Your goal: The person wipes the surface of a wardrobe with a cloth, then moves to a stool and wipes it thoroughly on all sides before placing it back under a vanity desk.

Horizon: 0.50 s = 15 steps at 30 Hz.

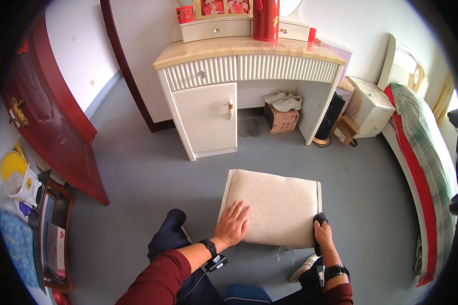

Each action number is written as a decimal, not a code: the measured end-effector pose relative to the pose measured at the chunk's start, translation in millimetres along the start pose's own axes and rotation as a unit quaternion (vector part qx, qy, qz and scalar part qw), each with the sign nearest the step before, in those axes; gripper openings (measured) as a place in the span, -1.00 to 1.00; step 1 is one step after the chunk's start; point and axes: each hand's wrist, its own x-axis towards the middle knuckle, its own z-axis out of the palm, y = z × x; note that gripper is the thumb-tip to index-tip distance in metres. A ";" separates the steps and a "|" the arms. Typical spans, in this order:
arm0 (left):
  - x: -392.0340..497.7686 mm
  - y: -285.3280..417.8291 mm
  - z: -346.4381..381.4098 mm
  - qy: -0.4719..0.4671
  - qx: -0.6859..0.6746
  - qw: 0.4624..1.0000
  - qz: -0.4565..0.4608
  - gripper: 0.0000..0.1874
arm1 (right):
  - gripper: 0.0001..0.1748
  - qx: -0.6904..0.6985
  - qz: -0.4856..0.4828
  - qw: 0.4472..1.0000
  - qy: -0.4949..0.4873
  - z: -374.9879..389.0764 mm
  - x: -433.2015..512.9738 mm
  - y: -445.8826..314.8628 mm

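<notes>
A stool (278, 206) with a cream textured fabric seat stands on the floor before me, turned slightly askew. My left hand (233, 224) lies flat on the left part of its cushion, fingers extended and holding nothing. At the stool's right edge, my right hand (323, 233) grips a dark cloth (320, 218). Part of this cloth shows above the fingers and some hangs below them, against the stool's side. Clear plastic film (284, 252) sticks out under the near edge of the seat.
Beyond the stool stands a white dressing table (206, 118) bearing a red thermos flask (266, 21). White shoes (286, 101) rest on a box beneath it. A bed (423, 171) runs along the right; a dark red door (57, 114) and a wooden rack (59, 236) are left.
</notes>
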 end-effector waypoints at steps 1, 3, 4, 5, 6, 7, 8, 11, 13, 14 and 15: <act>-0.1 0.1 0.2 0.000 0.001 1.000 0.000 -0.49 | -0.36 0.004 -0.001 1.000 -0.001 0.5 0.5 1.0; -0.6 0.5 0.8 0.000 0.005 1.000 -0.001 -0.48 | -0.34 -0.001 0.003 1.000 -0.001 2.4 1.9 3.3; -0.9 0.7 1.3 -0.001 0.007 1.000 -0.003 -0.47 | -0.33 0.001 0.003 1.000 -0.009 3.4 2.6 4.6; -1.2 0.8 1.9 0.004 0.011 1.000 -0.001 -0.47 | -0.32 0.002 0.004 1.000 -0.012 4.7 3.5 5.7; -1.3 1.0 2.7 -0.004 0.011 1.000 -0.008 -0.46 | -0.31 -0.009 0.005 1.000 -0.011 5.6 4.6 7.0; -1.6 1.2 3.5 -0.007 0.013 1.000 -0.012 -0.46 | -0.30 0.003 0.001 1.000 -0.012 6.3 5.7 8.1; -1.7 1.3 4.2 -0.008 0.017 1.000 -0.011 -0.45 | -0.30 0.005 -0.002 1.000 -0.011 7.1 6.5 9.1; -2.2 2.2 5.5 -0.013 0.011 1.000 -0.016 -0.45 | -0.31 -0.001 -0.003 1.000 -0.011 8.3 7.6 10.6; -2.4 3.4 5.4 -0.022 0.019 0.999 -0.021 -0.45 | -0.31 -0.009 -0.002 1.000 -0.007 8.5 6.4 9.8; -2.5 3.9 5.0 -0.024 0.031 0.999 -0.021 -0.45 | -0.31 -0.011 -0.014 1.000 0.001 8.9 4.9 8.7; -2.4 4.7 4.5 -0.027 0.028 0.999 -0.022 -0.45 | -0.31 -0.002 -0.015 1.000 0.001 8.4 3.5 7.6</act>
